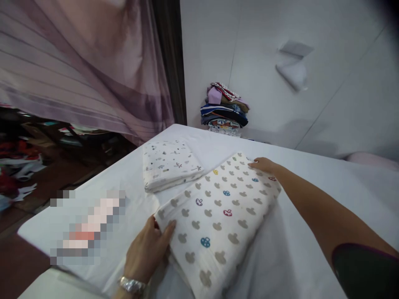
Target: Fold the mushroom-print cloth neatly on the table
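Observation:
A folded white cloth with grey, blue, red and yellow mushroom-like prints lies on the white-covered bed. My left hand, a metal watch on its wrist, grips the cloth's left edge, thumb on top and fingers hidden beneath. At the far right corner, my right hand is closed on the edge, its fingertips partly hidden. Just beyond the left edge rests a second folded cloth, white with small dark plant prints. Neither hand touches that one.
Folded clothes form a stack against the white wall at the back. A pinkish curtain hangs at the left, above a cluttered dark floor area. A blurred-out object lies near the bed's left side.

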Motion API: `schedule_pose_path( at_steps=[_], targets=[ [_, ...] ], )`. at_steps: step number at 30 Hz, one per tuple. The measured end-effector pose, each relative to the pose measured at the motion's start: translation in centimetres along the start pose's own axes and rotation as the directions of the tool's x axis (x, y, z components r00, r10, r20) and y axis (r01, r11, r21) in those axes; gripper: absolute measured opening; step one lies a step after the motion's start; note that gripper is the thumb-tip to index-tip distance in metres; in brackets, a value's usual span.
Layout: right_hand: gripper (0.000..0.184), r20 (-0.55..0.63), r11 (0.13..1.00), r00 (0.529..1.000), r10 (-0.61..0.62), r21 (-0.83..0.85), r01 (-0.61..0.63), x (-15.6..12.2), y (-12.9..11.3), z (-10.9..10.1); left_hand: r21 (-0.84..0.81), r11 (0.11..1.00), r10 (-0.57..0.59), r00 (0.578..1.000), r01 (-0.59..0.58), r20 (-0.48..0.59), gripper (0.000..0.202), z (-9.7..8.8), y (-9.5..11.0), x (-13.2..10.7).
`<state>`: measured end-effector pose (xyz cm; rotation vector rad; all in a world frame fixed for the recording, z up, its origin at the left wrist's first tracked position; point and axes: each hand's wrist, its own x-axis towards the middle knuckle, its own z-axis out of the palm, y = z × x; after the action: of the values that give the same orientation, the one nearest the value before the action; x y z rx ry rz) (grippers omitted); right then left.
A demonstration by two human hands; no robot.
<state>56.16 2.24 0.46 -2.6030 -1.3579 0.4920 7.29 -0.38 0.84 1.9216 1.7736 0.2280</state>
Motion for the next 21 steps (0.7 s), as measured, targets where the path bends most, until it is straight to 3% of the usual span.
schedule_pose_path(
  at_steps=[3, 6, 9, 11, 14, 17, 19, 21],
  targets=[
    [0.07, 0.036, 0.999, 0.999, 0.037, 0.027, -0.038, -2.2, 1.2, -0.1, -0.012, 1.0, -0.012, 1.0, 0.012, -0.025, 0.042, 0.1, 0.5, 0.2],
    [0.077, 0.055, 0.987, 0.995, 0.089, 0.13, -0.095, -4.2, 2.2, -0.1, -0.211, 0.977, -0.003, 0.997, -0.013, -0.076, 0.041, 0.7, 0.6, 0.5],
    [0.08, 0.069, 0.941, 0.986, 0.149, 0.296, -0.163, -6.8, 4.1, -1.0, -0.501, 0.863, 0.014, 0.995, -0.063, -0.101, 0.044, 1.5, 1.1, 1.6],
    [0.079, 0.111, 0.879, 0.973, 0.201, 0.418, -0.229, -9.3, 6.3, -2.2, -0.593, 0.798, 0.04, 0.991, -0.108, -0.127, 0.046, 2.0, 2.4, 2.9],
    [0.071, 0.2, 0.741, 0.939, 0.279, 0.577, -0.343, -14.7, 10.9, -4.3, -0.604, 0.769, 0.149, 0.977, -0.211, -0.151, 0.042, 2.8, 6.7, 5.4],
    [0.059, 0.225, 0.591, 0.899, 0.375, 0.689, -0.419, -21.2, 16.0, -5.3, -0.603, 0.715, 0.369, 0.923, -0.354, -0.104, 0.035, 4.4, 13.0, 7.9],
    [0.055, 0.196, 0.519, 0.853, 0.483, 0.721, -0.46, -25.4, 19.0, -4.8, -0.509, 0.762, 0.434, 0.899, -0.4, -0.058, 0.038, 6.0, 17.1, 9.0],
    [0.053, 0.137, 0.518, 0.801, 0.582, 0.697, -0.495, -29.1, 21.5, -3.6, -0.389, 0.843, 0.418, 0.908, -0.373, 0.036, 0.05, 7.9, 20.2, 9.4]
  ],
)
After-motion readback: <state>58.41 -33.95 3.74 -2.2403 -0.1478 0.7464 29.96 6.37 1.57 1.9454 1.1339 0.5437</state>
